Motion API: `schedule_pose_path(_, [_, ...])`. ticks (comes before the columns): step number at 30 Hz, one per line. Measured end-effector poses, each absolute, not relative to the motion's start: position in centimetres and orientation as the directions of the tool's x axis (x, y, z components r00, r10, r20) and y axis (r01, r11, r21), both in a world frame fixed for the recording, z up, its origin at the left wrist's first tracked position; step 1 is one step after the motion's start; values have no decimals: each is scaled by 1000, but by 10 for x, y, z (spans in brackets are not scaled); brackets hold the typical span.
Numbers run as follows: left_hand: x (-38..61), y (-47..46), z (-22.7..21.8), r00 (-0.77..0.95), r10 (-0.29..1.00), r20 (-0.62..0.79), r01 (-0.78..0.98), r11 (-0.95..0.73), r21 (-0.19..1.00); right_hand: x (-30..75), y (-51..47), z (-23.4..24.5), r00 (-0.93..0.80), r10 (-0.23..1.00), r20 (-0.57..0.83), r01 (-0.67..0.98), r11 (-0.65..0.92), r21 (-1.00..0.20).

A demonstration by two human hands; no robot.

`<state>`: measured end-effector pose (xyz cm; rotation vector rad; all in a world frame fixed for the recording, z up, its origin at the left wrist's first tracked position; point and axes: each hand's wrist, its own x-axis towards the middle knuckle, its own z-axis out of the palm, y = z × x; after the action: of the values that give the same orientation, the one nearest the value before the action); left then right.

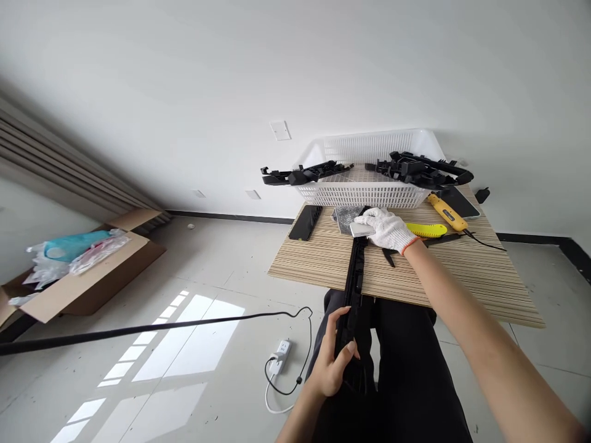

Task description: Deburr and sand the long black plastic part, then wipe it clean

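My bare left hand [333, 360] grips the near end of a long black plastic part [355, 271], which runs from over my lap onto the wood-striped board. In a white knitted glove, my right hand [384, 229] is closed around a flat white block [362, 229] at the far end of that part. The block overlaps the black part; whether they touch I cannot tell. Just behind the glove lies a grey speckled piece [346, 219], partly hidden. A yellow-green handled tool [425, 231] sticks out to the right of the glove.
Behind, a white plastic basket [364, 195] holds several black plastic parts [415, 167]. On the board [305, 264] lie a black phone-like slab [305, 223] and a yellow corded tool [447, 212]. An open cardboard box [99, 271] and a power strip [280, 357] with cords are on the floor.
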<state>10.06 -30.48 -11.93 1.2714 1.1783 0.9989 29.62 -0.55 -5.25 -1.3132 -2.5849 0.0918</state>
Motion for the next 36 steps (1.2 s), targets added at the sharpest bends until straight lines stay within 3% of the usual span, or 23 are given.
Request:
schedule_pose_path(5, [103, -306, -121, 124, 988, -94, 55, 88, 995, 296, -3, -49, -566, 823, 48, 805, 564, -183])
schedule_pose_path(8, [103, -305, -119, 96, 990, -104, 66, 98, 993, 298, 1, -40, -541, 841, -15, 812, 518, -268])
schedule_pose_path(11, [103, -302, -116, 85, 994, -66, 99, 57, 993, 303, -3, -32, -416, 907, 67, 831, 409, -378])
schedule_pose_path(14, [103, -300, -115, 81, 996, -31, 127, 20, 992, 303, -11, -27, -313, 935, 165, 858, 354, -373])
schedule_pose_path(17, [104, -299, -115, 78, 997, 12, 144, -23, 989, 297, -18, -28, -338, 934, 114, 830, 352, -432])
schedule_pose_path(23, [109, -299, -111, 79, 996, 41, 140, -51, 989, 289, -15, -32, -258, 958, 122, 649, 266, -713])
schedule_pose_path(29, [113, -298, -108, 65, 996, 59, 122, -67, 990, 302, -11, -35, -453, 891, 28, 325, 194, -926])
schedule_pose_path(32, [112, -297, -111, 74, 995, 62, 107, -70, 992, 303, -10, -38, -471, 882, 28, 325, 203, -924])
schedule_pose_path(36, [110, -296, -115, 78, 993, 85, 89, -92, 992, 303, -9, -39, -336, 941, 36, 503, 212, -838])
